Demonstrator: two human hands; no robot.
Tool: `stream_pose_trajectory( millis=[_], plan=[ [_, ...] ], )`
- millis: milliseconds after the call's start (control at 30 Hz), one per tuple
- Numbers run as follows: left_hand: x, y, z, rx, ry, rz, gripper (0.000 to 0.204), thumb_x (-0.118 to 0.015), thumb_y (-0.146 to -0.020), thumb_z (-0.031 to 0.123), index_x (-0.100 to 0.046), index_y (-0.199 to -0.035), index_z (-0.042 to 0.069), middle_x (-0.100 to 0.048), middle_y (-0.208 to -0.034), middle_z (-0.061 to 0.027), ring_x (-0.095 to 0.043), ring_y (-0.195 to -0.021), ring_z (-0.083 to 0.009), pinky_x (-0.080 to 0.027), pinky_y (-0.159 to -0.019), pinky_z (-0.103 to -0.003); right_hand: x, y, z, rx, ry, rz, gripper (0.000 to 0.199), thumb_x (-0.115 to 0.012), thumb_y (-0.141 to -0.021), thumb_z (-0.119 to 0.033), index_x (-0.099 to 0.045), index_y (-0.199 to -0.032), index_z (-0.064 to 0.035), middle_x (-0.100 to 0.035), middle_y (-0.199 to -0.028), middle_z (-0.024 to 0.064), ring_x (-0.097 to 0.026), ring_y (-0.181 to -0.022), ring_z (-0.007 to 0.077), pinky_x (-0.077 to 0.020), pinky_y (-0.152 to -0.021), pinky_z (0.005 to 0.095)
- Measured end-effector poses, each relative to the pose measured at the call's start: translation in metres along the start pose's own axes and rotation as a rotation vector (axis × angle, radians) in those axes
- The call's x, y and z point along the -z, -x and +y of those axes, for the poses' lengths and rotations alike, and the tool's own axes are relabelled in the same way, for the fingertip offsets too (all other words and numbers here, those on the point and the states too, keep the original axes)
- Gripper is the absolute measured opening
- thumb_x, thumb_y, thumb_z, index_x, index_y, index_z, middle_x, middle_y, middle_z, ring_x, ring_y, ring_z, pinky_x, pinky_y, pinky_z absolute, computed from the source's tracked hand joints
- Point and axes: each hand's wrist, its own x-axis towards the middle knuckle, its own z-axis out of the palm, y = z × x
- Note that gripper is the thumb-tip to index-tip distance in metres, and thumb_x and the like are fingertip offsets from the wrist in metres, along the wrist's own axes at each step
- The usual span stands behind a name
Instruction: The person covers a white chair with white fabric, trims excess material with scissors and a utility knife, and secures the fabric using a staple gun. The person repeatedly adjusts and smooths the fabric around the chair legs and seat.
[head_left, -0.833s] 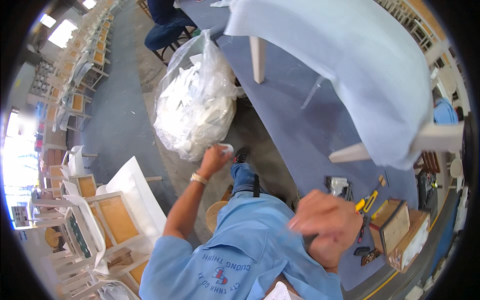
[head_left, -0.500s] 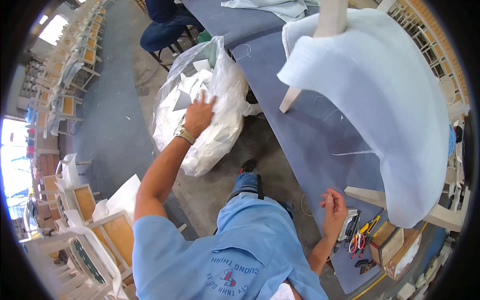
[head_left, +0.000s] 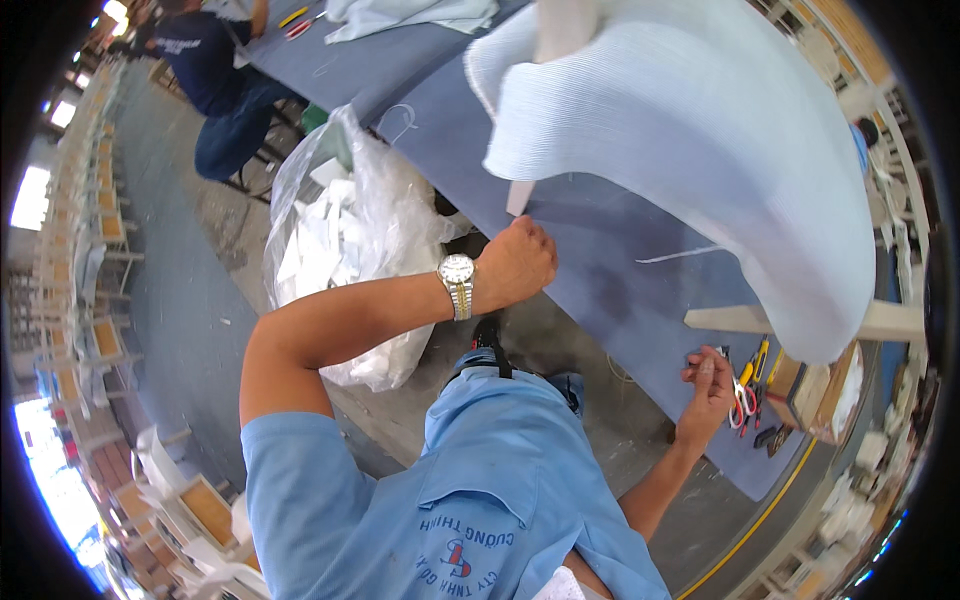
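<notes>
The person wears a light blue short-sleeved shirt [head_left: 480,500] with a printed emblem on the chest, a two-tone metal wristwatch [head_left: 458,283] with a pale dial, and blue trousers [head_left: 560,385].

Upturned pale-blue upholstered chair [head_left: 720,150], wooden legs out, on the grey-blue worktable [head_left: 600,270].

Left hand's [head_left: 515,262] palm hidden (fingers too).

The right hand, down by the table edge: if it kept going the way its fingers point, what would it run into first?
Most likely the red-handled scissors lying just beyond the right hand on the blue table, though depth is hard to judge here.
</notes>
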Motion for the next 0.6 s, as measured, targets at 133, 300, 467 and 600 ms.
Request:
stream_pose_trajectory(
  millis=[133,300,467,600],
  plan=[
    [0.020,-0.035,0.018,-0.281,0.718,-0.119,0.024,-0.058,-0.093,0.022,-0.069,-0.101,0.003,-0.068,-0.086,-0.0120,-0.065,-0.083,-0.0212,-0.048,-0.073,-0.035,0.022,0.038,0.026,-0.144,0.045,0.015,0.020,-0.058,-0.101,-0.013,-0.065,-0.113,0.0010,-0.068,-0.094,0.0075,-0.061,-0.077,0.0110,-0.0510,-0.071,0.0249],
    [-0.025,-0.072,0.037,-0.158,1.888,-0.759,0.041,-0.065,-0.089,0.033,-0.068,-0.117,0.003,-0.071,-0.085,-0.0133,-0.068,-0.076,-0.0261,-0.054,-0.068,-0.039,0.060,0.060,0.050,-0.167,0.152,0.048,0.018,-0.064,-0.096,-0.013,-0.069,-0.108,-0.0005,-0.070,-0.090,0.0095,-0.065,-0.076,0.0134,-0.0526,-0.071,0.0271],
    [-0.207,-0.014,0.090,0.620,1.953,-0.601,0.024,-0.050,-0.097,0.021,-0.070,-0.093,0.009,-0.066,-0.079,-0.0057,-0.063,-0.066,-0.0098,-0.046,-0.050,-0.025,0.121,0.049,0.043,-0.117,0.147,0.086,0.019,-0.065,-0.094,-0.014,-0.070,-0.108,-0.0020,-0.071,-0.088,0.0118,-0.066,-0.073,0.0153,-0.0521,-0.069,0.0280],
    [-0.280,0.104,0.183,0.991,1.845,-0.870,0.026,-0.051,-0.099,0.022,-0.070,-0.111,0.008,-0.068,-0.097,-0.0030,-0.062,-0.072,-0.0128,-0.048,-0.054,-0.036,0.147,0.019,0.071,-0.027,-0.114,0.190,0.020,-0.065,-0.095,-0.014,-0.070,-0.110,-0.0023,-0.068,-0.088,0.0081,-0.063,-0.076,0.0126,-0.0500,-0.070,0.0264]
  ],
)
